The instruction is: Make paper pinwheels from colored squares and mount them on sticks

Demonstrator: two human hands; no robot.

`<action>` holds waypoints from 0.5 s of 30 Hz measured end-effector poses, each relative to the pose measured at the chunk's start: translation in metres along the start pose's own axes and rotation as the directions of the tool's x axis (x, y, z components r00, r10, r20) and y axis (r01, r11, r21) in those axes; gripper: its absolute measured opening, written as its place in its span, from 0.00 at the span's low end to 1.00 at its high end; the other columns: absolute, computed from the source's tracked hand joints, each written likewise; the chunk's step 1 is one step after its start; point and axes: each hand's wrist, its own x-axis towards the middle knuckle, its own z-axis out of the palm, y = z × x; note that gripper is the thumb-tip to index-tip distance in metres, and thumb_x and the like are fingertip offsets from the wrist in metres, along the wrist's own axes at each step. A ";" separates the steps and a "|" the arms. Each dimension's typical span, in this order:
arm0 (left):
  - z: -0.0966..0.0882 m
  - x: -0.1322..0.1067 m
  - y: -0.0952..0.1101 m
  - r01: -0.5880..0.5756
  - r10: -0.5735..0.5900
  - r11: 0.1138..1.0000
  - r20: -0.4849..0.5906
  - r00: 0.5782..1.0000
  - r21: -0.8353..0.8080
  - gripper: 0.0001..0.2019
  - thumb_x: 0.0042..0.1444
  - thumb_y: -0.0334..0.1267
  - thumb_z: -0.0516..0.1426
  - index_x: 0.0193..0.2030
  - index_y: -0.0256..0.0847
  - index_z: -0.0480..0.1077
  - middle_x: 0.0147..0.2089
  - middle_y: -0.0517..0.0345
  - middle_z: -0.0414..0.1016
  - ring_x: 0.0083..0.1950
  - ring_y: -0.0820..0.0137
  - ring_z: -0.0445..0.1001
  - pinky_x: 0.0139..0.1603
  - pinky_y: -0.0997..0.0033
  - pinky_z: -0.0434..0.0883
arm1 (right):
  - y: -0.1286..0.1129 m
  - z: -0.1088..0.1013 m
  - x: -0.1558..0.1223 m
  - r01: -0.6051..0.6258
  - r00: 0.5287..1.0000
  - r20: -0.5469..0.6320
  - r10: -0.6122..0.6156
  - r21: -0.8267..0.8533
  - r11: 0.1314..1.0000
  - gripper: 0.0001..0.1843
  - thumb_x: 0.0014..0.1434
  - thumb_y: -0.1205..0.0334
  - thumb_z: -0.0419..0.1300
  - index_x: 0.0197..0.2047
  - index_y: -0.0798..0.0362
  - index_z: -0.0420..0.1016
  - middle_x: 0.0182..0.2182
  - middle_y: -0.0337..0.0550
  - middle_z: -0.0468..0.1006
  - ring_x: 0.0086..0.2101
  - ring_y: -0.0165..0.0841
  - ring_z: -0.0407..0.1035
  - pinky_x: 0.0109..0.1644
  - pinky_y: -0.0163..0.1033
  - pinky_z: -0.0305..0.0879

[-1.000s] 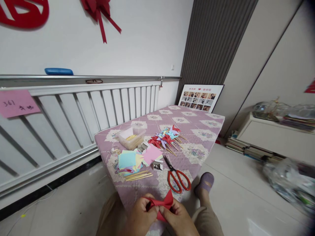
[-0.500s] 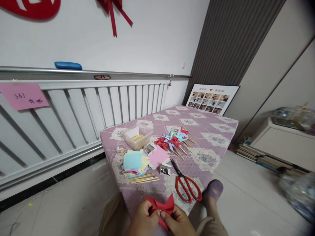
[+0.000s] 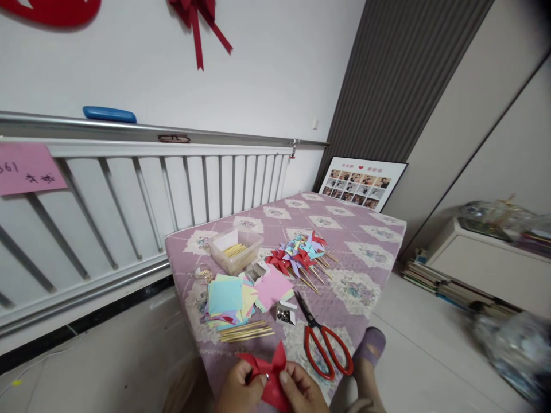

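Low in the view, my left hand and my right hand both grip a red paper pinwheel between thumbs and fingers. At its centre, beside my left thumb, a small shiny pin head shows. Right of my hands lie scissors with red handles. A small box of metal pins sits beyond the pinwheel. Several wooden sticks lie to the left, next to a stack of coloured paper squares. Behind my fingers, the pinwheel's lower side is hidden.
Finished pinwheels on sticks lie in a heap mid-table. A clear plastic box holds more sticks. The table with its purple patterned cloth borders a white radiator. A framed photo board leans at the far end.
My right thumb has moved away from the pinwheel's centre, and the pin head shows more openly. The whole scene has shifted slightly with my head.
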 end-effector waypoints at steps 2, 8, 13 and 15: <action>-0.001 0.011 -0.003 -0.005 0.000 0.995 -0.058 0.998 -0.098 0.15 0.38 0.45 0.65 0.29 0.37 0.74 0.26 0.59 0.75 0.30 0.68 0.70 0.35 0.70 0.65 | 0.006 -0.008 0.007 0.046 0.992 -0.113 -0.058 -0.104 0.993 0.22 0.52 0.39 0.60 0.32 0.52 0.76 0.26 0.41 0.77 0.30 0.37 0.71 0.38 0.40 0.68; -0.002 0.021 0.008 -0.037 -0.081 0.822 -0.180 0.980 -0.568 0.20 0.25 0.43 0.71 0.25 0.38 0.71 0.23 0.61 0.74 0.26 0.71 0.70 0.35 0.69 0.67 | 0.039 -0.019 0.026 0.144 0.918 -0.257 -0.301 -0.491 0.859 0.12 0.55 0.52 0.60 0.33 0.51 0.77 0.33 0.48 0.81 0.37 0.44 0.75 0.44 0.45 0.68; -0.006 0.021 0.015 -0.018 -0.076 0.696 -0.099 0.992 -0.718 0.17 0.29 0.38 0.71 0.26 0.38 0.71 0.26 0.61 0.76 0.29 0.72 0.72 0.37 0.70 0.68 | 0.038 -0.013 0.035 0.201 0.927 -0.122 -0.354 -0.634 0.747 0.07 0.57 0.58 0.58 0.34 0.50 0.76 0.32 0.47 0.80 0.35 0.41 0.75 0.42 0.42 0.68; -0.006 0.025 0.011 -0.009 -0.060 0.685 -0.068 0.996 -0.729 0.16 0.32 0.37 0.71 0.27 0.39 0.71 0.27 0.60 0.77 0.30 0.71 0.73 0.37 0.68 0.68 | 0.035 -0.011 0.039 0.197 0.927 -0.114 -0.357 -0.663 0.722 0.08 0.58 0.58 0.57 0.34 0.51 0.76 0.33 0.47 0.81 0.35 0.41 0.75 0.40 0.41 0.69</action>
